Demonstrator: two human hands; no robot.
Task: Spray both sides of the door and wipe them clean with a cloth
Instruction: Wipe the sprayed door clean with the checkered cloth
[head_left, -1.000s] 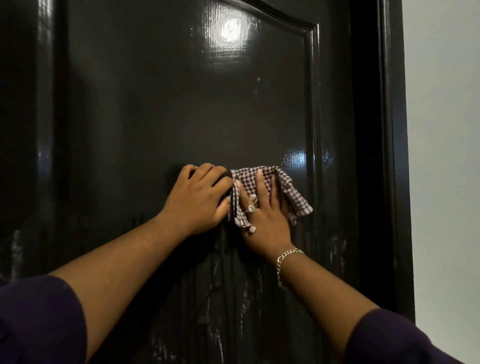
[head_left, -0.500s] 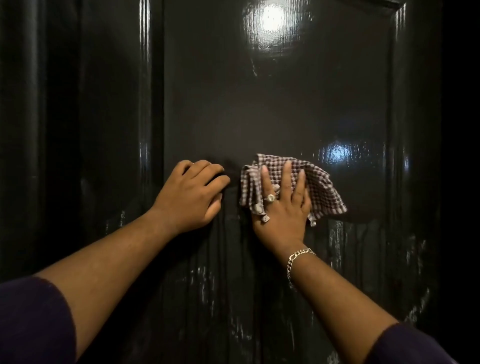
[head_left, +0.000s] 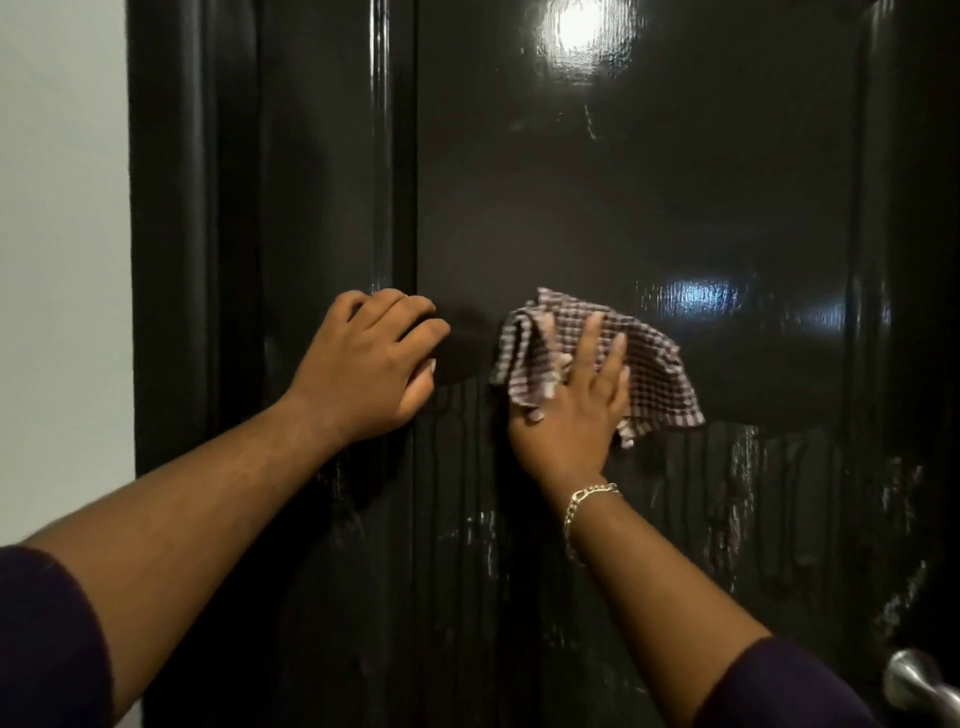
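Note:
A glossy black panelled door (head_left: 675, 182) fills the view. My right hand (head_left: 571, 415) lies flat on a crumpled brown-and-white checked cloth (head_left: 660, 374) and presses it against the middle of the panel with straight fingers. To its left, my left hand (head_left: 363, 364) rests on the door at the panel's left moulding, fingers loosely bent, holding nothing. Below the cloth the door surface carries wet streaks and runs (head_left: 737, 493); above it the surface looks smooth and reflective. No spray bottle is in view.
A metal door handle (head_left: 919, 686) shows at the bottom right corner. A pale wall (head_left: 62, 260) borders the dark door frame (head_left: 176, 234) on the left.
Both hands and the cloth have slid left across the panel, from near its right moulding to its left half. The view has swung left, showing the left wall.

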